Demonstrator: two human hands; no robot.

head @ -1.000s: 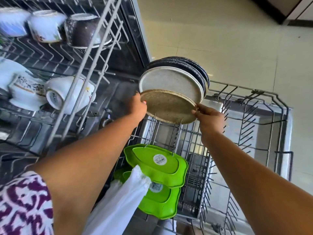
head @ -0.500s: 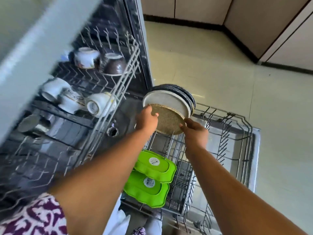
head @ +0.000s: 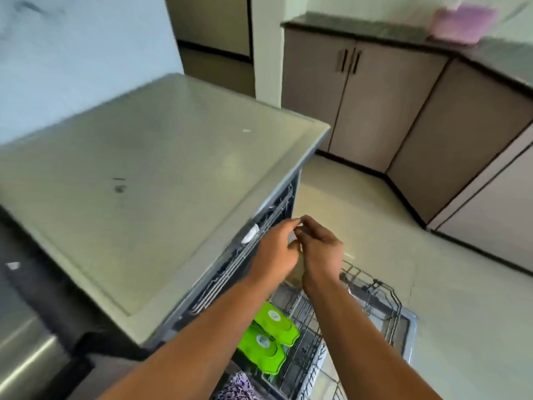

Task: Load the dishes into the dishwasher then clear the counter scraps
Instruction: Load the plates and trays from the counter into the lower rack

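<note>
My left hand (head: 275, 251) and my right hand (head: 321, 249) are close together above the pulled-out lower rack (head: 386, 295), fingertips nearly touching. Only a pale sliver of the beige plate (head: 296, 274) shows between the palms, and both hands curl round its rim. The rest of the plate and the other plates behind it are hidden. Two green leaf-shaped plates (head: 274, 324) stand in the near part of the rack. On the grey counter (head: 150, 157) over the dishwasher lie a dark speck (head: 118, 187) and a small white scrap (head: 246, 130).
The upper rack edge (head: 253, 243) juts out under the counter, left of my hands. Brown cabinets (head: 375, 105) line the far wall, with a pink container (head: 461, 21) on their dark top. A steel surface (head: 23, 342) lies at the lower left. Tiled floor (head: 360, 215) surrounds the rack.
My view has risen from inside the dishwasher to above the counter. My hands have drawn together over the plate; the cups and plate stack are out of sight.
</note>
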